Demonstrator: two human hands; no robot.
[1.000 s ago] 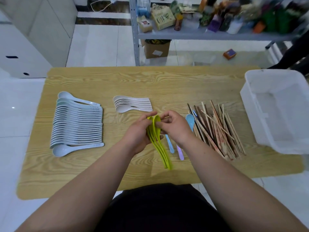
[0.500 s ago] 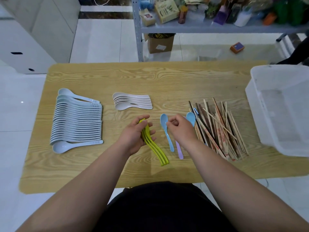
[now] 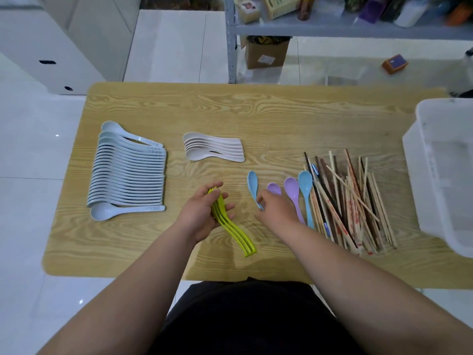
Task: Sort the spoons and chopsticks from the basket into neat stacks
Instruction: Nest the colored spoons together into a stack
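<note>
My left hand grips a nested stack of yellow-green spoons by their bowls, handles pointing toward me. My right hand pinches the handle of a light blue spoon lying on the wooden table. Two purple spoons and another blue spoon lie just right of that hand. A long row of pale blue spoons sits at the left, and a small stack of beige spoons lies behind my hands. A loose pile of chopsticks covers the right side.
A white plastic basket stands at the table's right edge. Behind the table is a metal shelf with boxes and bottles, a cardboard box under it. A white cabinet stands at the far left.
My hands have separated. The left one lowered the yellow-green stack toward the table. The right one let go of that stack and took hold of the light blue spoon's handle.
</note>
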